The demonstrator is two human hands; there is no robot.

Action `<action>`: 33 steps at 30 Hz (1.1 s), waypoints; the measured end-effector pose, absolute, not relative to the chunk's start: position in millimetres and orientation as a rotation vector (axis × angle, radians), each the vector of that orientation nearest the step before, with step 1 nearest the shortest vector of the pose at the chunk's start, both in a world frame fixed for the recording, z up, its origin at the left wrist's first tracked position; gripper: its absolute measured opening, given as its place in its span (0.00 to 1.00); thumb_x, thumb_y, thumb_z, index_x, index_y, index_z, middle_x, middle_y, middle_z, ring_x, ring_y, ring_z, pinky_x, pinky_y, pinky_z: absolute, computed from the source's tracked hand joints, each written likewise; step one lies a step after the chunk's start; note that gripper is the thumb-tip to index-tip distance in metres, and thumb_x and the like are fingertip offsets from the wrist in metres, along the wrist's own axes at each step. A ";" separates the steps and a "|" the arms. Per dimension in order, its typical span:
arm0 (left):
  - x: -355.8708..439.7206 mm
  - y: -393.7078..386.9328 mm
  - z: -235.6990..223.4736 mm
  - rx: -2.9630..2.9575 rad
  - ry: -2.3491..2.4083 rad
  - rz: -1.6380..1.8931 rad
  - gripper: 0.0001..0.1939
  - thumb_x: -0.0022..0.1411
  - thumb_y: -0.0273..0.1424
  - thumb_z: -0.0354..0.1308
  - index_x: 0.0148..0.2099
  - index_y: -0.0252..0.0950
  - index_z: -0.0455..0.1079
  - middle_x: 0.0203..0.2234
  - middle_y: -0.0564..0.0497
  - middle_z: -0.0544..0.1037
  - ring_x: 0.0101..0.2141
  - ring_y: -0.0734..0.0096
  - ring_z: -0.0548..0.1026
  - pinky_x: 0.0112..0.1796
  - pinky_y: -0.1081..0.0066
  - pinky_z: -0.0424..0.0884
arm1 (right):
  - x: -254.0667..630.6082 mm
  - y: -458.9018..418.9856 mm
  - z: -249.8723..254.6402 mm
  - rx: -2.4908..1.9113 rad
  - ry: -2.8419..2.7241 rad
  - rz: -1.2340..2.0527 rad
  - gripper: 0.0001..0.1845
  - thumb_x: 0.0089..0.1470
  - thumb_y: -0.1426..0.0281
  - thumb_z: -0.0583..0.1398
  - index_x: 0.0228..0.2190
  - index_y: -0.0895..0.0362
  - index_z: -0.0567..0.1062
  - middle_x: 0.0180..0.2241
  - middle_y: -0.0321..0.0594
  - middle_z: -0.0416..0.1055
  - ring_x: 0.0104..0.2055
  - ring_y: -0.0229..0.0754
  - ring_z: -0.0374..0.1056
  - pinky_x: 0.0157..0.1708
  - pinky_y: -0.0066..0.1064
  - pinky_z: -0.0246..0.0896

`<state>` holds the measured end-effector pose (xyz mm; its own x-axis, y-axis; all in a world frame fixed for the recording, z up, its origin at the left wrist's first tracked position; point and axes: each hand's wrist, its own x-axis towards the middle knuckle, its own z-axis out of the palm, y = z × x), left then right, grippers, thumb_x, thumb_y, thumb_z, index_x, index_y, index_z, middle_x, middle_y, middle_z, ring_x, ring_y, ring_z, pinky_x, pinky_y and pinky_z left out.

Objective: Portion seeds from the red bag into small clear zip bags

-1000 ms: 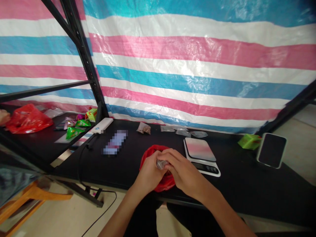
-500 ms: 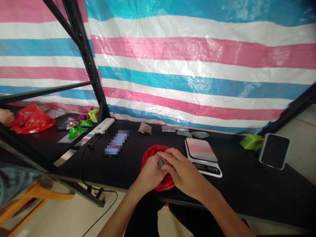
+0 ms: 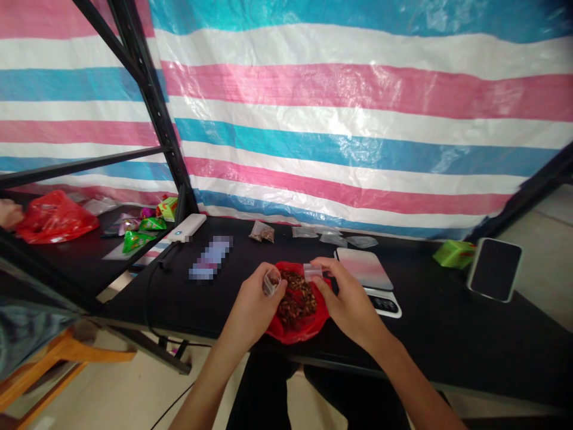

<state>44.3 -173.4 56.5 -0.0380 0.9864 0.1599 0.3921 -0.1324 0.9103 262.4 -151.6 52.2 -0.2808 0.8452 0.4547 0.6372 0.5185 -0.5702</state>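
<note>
An open red plastic bag [image 3: 313, 322] full of small brown pieces [image 3: 296, 298] lies on the black table [image 3: 447, 334] at its front edge. My left hand [image 3: 253, 307] is at the bag's left side and pinches a small clear plastic bag [image 3: 271, 280]. At the bag's right side, my right hand [image 3: 351, 301] pinches another small clear bag [image 3: 312, 272] above the bag's far rim. The two hands are apart, with the brown pieces showing between them.
A white digital scale [image 3: 363, 270] stands just right of my right hand. Small clear bags [image 3: 331, 239] lie along the back, one of them filled [image 3: 262, 232]. A green box [image 3: 452, 254] and a phone [image 3: 492, 269] lie far right. A power bank [image 3: 185, 227] lies left. Another person's hand [image 3: 6, 212] touches a red bag [image 3: 54, 215] on the left shelf.
My hands were together over the red bag, both on one clear bag. They have moved apart, each with a clear bag, and the brown pieces now show.
</note>
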 end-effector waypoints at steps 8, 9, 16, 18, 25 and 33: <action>45.7 -240.8 18.4 1.891 1.810 0.911 0.05 0.65 0.33 0.59 0.43 0.41 0.70 0.51 0.44 0.73 0.45 0.57 0.76 0.44 0.62 0.72 | 268.8 -166.7 20.5 -1.367 -2.260 0.299 0.11 0.68 0.69 0.55 0.50 0.53 0.73 0.47 0.45 0.74 0.47 0.50 0.73 0.49 0.43 0.68; 47.7 -241.5 11.5 1.950 1.735 0.858 0.06 0.63 0.32 0.61 0.43 0.41 0.70 0.53 0.45 0.73 0.48 0.56 0.76 0.47 0.61 0.72 | 265.4 -168.3 16.0 -1.359 -2.293 0.279 0.12 0.68 0.70 0.56 0.51 0.54 0.72 0.48 0.45 0.73 0.47 0.50 0.73 0.48 0.44 0.69; 36.6 -210.1 27.0 2.047 1.681 0.718 0.04 0.68 0.26 0.52 0.40 0.40 0.66 0.37 0.50 0.75 0.40 0.62 0.74 0.41 0.65 0.67 | 265.1 -161.6 11.1 -1.364 -2.273 0.203 0.13 0.69 0.67 0.54 0.53 0.54 0.68 0.47 0.48 0.68 0.46 0.50 0.74 0.45 0.44 0.73; 31.8 -208.7 38.7 2.068 1.635 0.747 0.04 0.68 0.26 0.53 0.40 0.40 0.66 0.37 0.51 0.75 0.39 0.63 0.74 0.40 0.67 0.66 | 270.7 -162.8 20.2 -1.347 -2.209 0.196 0.14 0.70 0.67 0.53 0.54 0.52 0.68 0.48 0.46 0.68 0.47 0.50 0.73 0.48 0.43 0.72; 43.7 -229.7 22.3 2.049 1.437 0.579 0.05 0.66 0.25 0.53 0.40 0.41 0.68 0.36 0.52 0.77 0.37 0.66 0.75 0.38 0.69 0.65 | 275.3 -188.5 15.7 -1.304 -2.323 0.274 0.15 0.69 0.69 0.55 0.55 0.49 0.68 0.51 0.45 0.70 0.50 0.50 0.73 0.50 0.43 0.72; 73.2 -215.7 11.2 2.124 1.431 0.420 0.13 0.65 0.24 0.51 0.47 0.41 0.73 0.41 0.46 0.80 0.44 0.58 0.78 0.45 0.64 0.69 | 278.6 -193.0 1.6 -1.310 -2.397 0.268 0.16 0.69 0.70 0.54 0.56 0.50 0.68 0.53 0.46 0.71 0.51 0.51 0.73 0.52 0.46 0.71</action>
<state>73.2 -215.7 11.2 0.3880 0.9208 -0.0408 0.7528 -0.2910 0.5904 278.6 -193.0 1.6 -0.4847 0.8389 0.2476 0.7634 0.5439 -0.3484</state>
